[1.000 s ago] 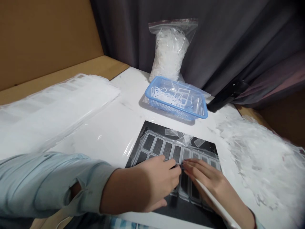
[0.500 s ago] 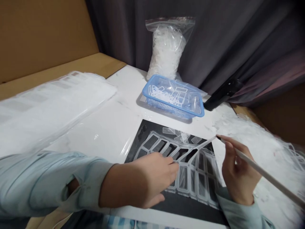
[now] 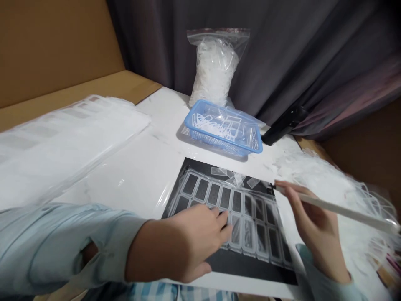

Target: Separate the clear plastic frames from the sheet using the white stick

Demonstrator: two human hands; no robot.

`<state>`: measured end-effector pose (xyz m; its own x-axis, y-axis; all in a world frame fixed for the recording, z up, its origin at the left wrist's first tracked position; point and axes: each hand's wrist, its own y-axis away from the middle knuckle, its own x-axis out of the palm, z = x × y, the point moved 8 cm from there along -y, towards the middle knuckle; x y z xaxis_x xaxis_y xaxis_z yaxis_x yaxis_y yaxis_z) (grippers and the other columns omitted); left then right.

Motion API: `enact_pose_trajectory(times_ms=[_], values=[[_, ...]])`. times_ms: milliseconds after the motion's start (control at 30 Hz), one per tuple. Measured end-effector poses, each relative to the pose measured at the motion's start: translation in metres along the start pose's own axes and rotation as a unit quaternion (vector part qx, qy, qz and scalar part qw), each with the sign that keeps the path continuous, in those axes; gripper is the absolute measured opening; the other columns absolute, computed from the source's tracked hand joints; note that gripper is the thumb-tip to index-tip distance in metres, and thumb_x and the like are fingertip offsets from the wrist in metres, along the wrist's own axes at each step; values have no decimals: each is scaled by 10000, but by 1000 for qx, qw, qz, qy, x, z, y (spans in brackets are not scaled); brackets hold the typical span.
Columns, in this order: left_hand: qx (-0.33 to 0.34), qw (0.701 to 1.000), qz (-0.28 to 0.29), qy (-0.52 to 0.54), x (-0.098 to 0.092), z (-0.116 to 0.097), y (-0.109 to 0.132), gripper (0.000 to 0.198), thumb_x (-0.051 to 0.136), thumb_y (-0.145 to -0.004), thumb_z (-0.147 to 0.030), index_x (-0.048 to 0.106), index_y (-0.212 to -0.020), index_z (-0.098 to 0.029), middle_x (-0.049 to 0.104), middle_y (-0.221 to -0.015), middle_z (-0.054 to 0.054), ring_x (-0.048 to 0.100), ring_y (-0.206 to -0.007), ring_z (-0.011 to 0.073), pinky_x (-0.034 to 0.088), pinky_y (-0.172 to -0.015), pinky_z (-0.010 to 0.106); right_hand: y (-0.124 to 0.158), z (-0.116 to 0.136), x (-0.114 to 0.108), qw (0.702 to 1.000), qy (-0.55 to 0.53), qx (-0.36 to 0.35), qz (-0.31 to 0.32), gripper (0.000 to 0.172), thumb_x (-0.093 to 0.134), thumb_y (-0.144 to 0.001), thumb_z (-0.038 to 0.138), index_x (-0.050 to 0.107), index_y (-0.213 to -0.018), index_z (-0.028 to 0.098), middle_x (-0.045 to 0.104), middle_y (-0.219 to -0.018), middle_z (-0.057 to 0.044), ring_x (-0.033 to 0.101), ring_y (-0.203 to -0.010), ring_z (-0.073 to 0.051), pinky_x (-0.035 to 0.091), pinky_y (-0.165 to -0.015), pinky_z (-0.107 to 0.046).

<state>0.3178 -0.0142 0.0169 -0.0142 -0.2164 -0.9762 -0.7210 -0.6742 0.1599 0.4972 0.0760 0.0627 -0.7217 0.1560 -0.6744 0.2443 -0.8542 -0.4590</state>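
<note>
Hands held well apart. The left hand (image 3: 184, 242) rests, fingers spread, on a clear plastic sheet (image 3: 250, 242) with rectangular windows, which lies on a black mat (image 3: 250, 268). The right hand (image 3: 316, 230) grips a white stylus (image 3: 332, 207), its tip near the sheet's far right corner. Beyond stand a blue basket (image 3: 200, 109) of plastic scraps (image 3: 213, 121) and a zip bag (image 3: 214, 71).

Left hand (image 3: 188, 242) is down low with its fingers loosely spread, bare forearm poking out of a pale blue cotton sleeve (image 3: 62, 246); right hand (image 3: 310, 225) sits off to the side, fingers curled in a pinch.
</note>
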Motion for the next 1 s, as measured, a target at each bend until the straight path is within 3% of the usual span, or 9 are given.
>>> enact_pose_trajectory(times_ms=[133, 233, 333, 433, 600, 800, 967, 1000], values=[[32, 998, 59, 10, 11, -9, 8, 753, 628, -846, -537, 385, -1495, -243, 313, -1528, 195, 459, -1342, 399, 505, -688, 371, 43, 21, 18, 991, -46, 9, 128, 177, 588, -970, 325, 743, -1010, 249, 751, -985, -16, 724, -901, -175, 590, -778, -181], [27, 998, 49, 10, 15, -9, 11, 745, 626, -844, -542, 387, -1493, -266, 293, -1536, 197, 426, -1362, 406, 502, -673, 358, 75, 26, 34, 980, -85, 21, 178, 171, 582, -973, 269, 744, -1026, 261, 756, -1013, -10, 732, -926, -167, 579, -807, -150], [36, 999, 12, 10, 17, -10, 12, 748, 641, -831, -541, 398, -1488, -276, 314, -1527, 213, 452, -1342, 415, 496, -666, 360, 94, 23, 47, 975, -122, 25, 185, 185, 577, -972, 232, 734, -1058, 279, 751, -1046, -1, 721, -973, -156, 562, -865, -152], [38, 999, -6, 12, 16, -10, 11, 752, 674, -807, -529, 421, -1475, -294, 329, -1523, 210, 480, -1316, 428, 489, -655, 363, 101, 18, 51, 975, -136, 21, 173, 200, 575, -972, 213, 728, -1077, 288, 743, -1073, 0, 702, -1022, -151, 546, -911, -165], [36, 998, 49, -6, 23, -10, 8, 735, 670, -821, -516, 407, -1477, -316, 324, -1526, 203, 483, -1313, 429, 457, -607, 339, 106, 16, 54, 972, -134, 16, 194, 204, 572, -981, 215, 719, -1102, 290, 732, -1107, -8, 677, -1078, -151, 534, -945, -183], [32, 999, -14, 16, 19, -9, 8, 695, 723, -780, -503, 501, -1416, -334, 386, -1512, 176, 522, -1278, 417, 468, -642, 338, 97, 33, 53, 967, -105, -63, 224, 176, 564, -987, 207, 700, -1095, 234, 731, -1099, -59, 673, -1093, -193, 561, -940, -248], [14, 991, 128, 22, 26, -8, 3, 668, 645, -856, -461, 416, -1471, -331, 266, -1559, 173, 400, -1380, 419, 477, -679, 364, 106, 52, 57, 957, 13, -183, 225, 212, 544, -1006, 232, 664, -1178, 203, 688, -1224, -98, 633, -1174, -236, 581, -946, -313], [15, 991, 133, 22, 27, -8, 2, 671, 647, -854, -460, 419, -1470, -326, 267, -1557, 179, 400, -1379, 422, 472, -674, 363, 109, 53, 58, 956, 39, -194, 218, 226, 540, -1008, 231, 656, -1201, 209, 690, -1223, -93, 631, -1178, -239, 587, -942, -321]])
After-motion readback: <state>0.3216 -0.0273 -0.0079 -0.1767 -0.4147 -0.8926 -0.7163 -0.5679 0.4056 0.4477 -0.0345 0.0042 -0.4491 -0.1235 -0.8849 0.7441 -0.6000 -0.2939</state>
